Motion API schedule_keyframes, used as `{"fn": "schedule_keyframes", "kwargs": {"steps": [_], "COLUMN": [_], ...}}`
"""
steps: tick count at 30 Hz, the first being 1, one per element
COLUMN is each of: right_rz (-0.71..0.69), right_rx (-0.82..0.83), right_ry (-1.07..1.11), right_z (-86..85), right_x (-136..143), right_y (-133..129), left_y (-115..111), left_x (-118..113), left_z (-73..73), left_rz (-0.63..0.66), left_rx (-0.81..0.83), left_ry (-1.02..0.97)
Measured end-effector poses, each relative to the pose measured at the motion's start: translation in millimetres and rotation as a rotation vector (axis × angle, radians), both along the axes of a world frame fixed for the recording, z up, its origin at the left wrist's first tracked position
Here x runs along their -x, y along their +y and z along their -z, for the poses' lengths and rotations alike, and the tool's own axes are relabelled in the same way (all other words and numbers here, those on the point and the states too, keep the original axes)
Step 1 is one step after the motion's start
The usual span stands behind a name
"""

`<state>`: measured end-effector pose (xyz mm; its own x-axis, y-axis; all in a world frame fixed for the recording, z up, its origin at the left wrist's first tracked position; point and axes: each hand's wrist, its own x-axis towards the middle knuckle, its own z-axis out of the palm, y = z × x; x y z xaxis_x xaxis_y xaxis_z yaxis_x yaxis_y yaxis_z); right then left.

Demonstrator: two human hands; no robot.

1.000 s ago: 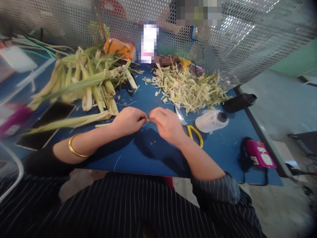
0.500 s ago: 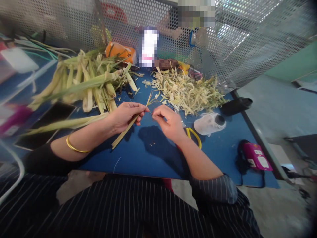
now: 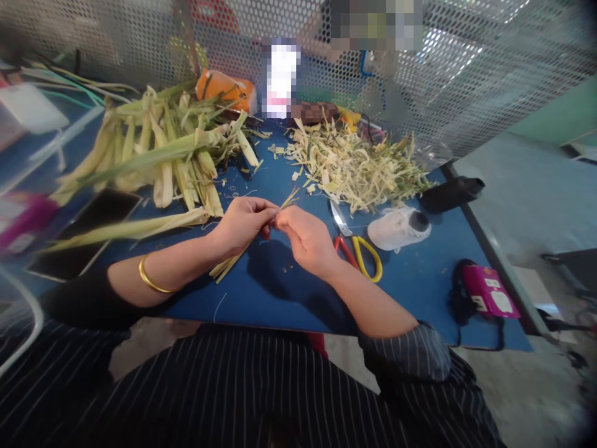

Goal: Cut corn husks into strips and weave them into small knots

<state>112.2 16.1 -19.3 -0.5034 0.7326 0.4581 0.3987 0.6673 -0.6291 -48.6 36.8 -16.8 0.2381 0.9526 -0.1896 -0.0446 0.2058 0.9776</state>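
Observation:
A slim bundle of pale yellow-green plant strips (image 3: 227,264) slants over the blue table, held between the thumb and fingers of my left hand (image 3: 243,225). Its frayed upper end sticks out above the fingers. My right hand (image 3: 305,239) is closed in a pinch against the left fingertips, beside the bundle's upper part. What its fingers pinch is hidden. Just right of it lie scissors (image 3: 344,229) with one red and one yellow handle, blades pointing away. A white thread cone (image 3: 394,230) lies on its side beyond them.
Long leafy stalks (image 3: 163,149) are heaped at the left, one long stalk (image 3: 135,229) crossing a dark flat panel (image 3: 100,214). Shredded strips (image 3: 359,168) pile up at the back right. A black bottle-like object (image 3: 452,194) and a magenta box (image 3: 489,291) sit near the right edge. Perforated mesh (image 3: 280,18) stands behind.
My right hand has moved left and come up against my left hand, closing the gap where a thin strand showed. More of the scissors is uncovered. The view has shifted slightly.

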Motion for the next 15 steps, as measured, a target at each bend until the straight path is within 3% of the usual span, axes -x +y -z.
{"fn": "schedule_keyframes", "kwargs": {"steps": [3, 8, 15], "right_rz": [0.005, 0.066, 0.150], "right_rx": [0.073, 0.360, 0.341], "right_ry": [0.040, 0.388, 0.497], "right_z": [2.1, -0.8, -2.9], "right_x": [0.2, -3.4, -4.5], "right_y": [1.2, 5.1, 7.3], "left_y": [2.1, 4.9, 5.4], "left_x": [0.0, 1.3, 5.6], "left_z": [3.2, -3.9, -11.8], "left_rz": [-0.001, 0.015, 0.043], "left_rx": [0.007, 0.177, 0.410], "left_ry": [0.002, -0.131, -0.215]}}
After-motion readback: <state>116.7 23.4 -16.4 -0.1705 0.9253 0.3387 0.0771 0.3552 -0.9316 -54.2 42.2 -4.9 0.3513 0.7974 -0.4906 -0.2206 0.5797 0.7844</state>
